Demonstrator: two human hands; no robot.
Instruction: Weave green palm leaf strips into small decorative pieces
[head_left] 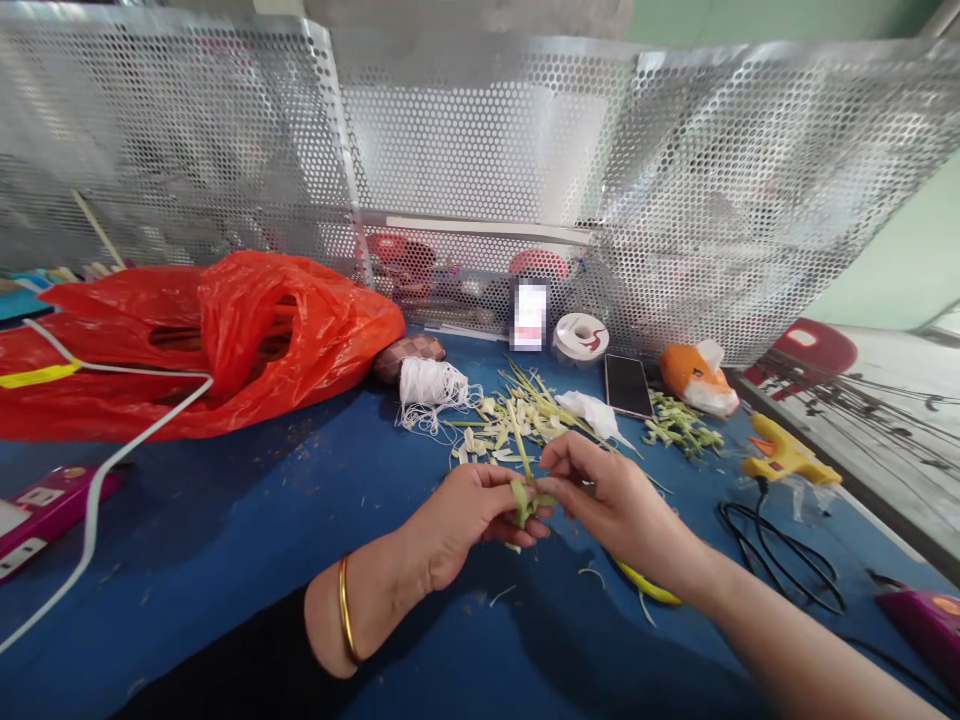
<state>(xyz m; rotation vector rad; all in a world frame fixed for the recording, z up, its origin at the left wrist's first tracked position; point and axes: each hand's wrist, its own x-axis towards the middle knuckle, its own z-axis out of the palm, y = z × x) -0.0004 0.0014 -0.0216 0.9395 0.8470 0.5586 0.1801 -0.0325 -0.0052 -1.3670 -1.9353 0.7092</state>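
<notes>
My left hand [459,520], with a gold bangle on its wrist, is closed in a pinch on a small folded green leaf strip [523,500] above the blue table [247,540]. My right hand [604,495] meets it from the right, its fingers also pinched on the same strip. Just beyond the hands lies a scatter of cut green and pale leaf pieces [517,415]. A yellow-green strip [651,590] shows under my right wrist.
A red plastic bag [225,335] fills the back left. White thread bundle [429,385], tape roll [579,338], phone [627,385], orange object [694,375], yellow glue gun [784,455] with black cord [780,550], power strip [45,505], white cable. Perforated metal screen [480,170] behind.
</notes>
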